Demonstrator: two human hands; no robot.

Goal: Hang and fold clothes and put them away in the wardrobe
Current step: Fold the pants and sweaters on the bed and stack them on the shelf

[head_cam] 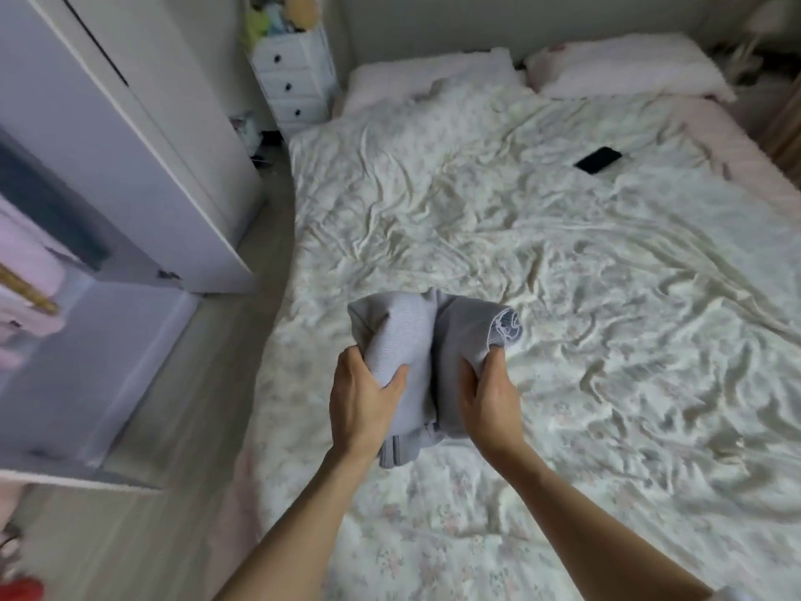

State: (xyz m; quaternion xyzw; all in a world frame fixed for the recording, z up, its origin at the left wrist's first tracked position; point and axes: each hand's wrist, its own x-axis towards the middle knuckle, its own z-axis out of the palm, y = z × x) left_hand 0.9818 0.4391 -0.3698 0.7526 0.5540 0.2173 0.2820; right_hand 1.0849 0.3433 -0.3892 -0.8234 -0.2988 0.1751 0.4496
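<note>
Both hands hold one folded grey garment (416, 362) up over the near left part of the bed (563, 297), close to its left edge. The left hand (364, 396) grips the left half, thumb curled over the top of the cloth, and the right hand (487, 396) pinches the right half the same way. The bundle appears lifted off the floral duvet (433, 535), not resting on it, though the underside is hidden.

My worry is the fold itself. A loose flap hangs out below the left hand, and the right end shows open layers, so a tilt or a slack grip could let the whole thing slide apart on the way across. The wardrobe (130, 175) stands to the left, over a strip of floor (208, 383), with its door (143, 123) swung out toward the bed; turning that way with the bundle held wide could catch a corner of cloth on the door's edge. A dropped garment would land on the floor and need refolding. The phone (598, 160) lies well apart, near the far right of the bed, out of harm's way.
</note>
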